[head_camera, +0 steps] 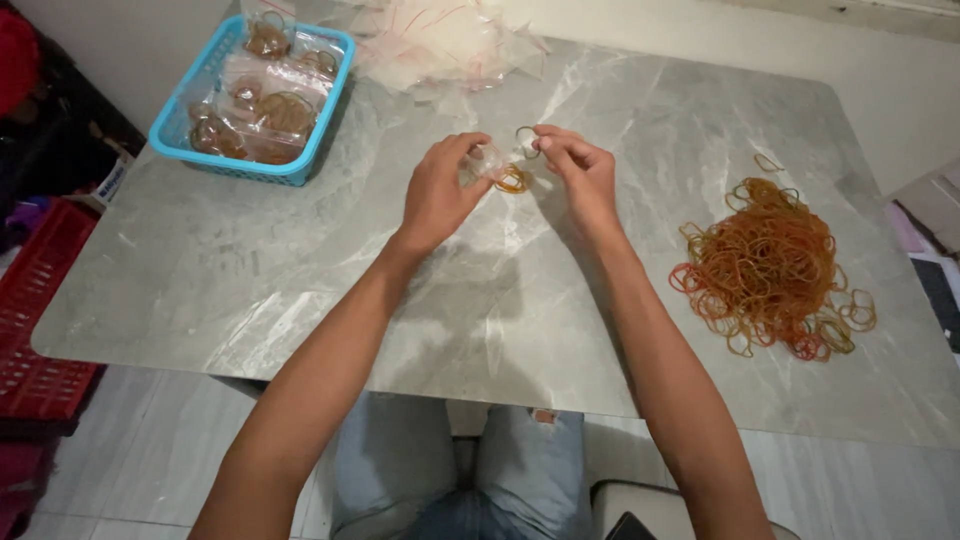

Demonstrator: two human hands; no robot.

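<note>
Hands meet above the middle of a grey marble-patterned table [250, 290], both raised a little off its surface. The left hand [440, 192] is closed in a pinch on a small clear plastic bag [492, 162], which already has a few orange rubber bands [513, 180] showing at its lower end. The right hand [582, 175] is also pinched shut, its fingertips holding a single band [526, 137] just at the bag's upper edge; whether those fingers also touch the bag itself is hard to tell from here. To the right of the hands, well apart from them, lies a loose pile of rubber bands [770, 268] in orange, red and yellowish tones, with a few strays at its edges. At the table's far left corner stands a blue plastic basket [178, 142] holding filled clear bags of bands. Beside it, at the far edge, lies a heap of empty clear bags [440, 40]. A red crate [35, 300] stands on the floor to the left.
</note>
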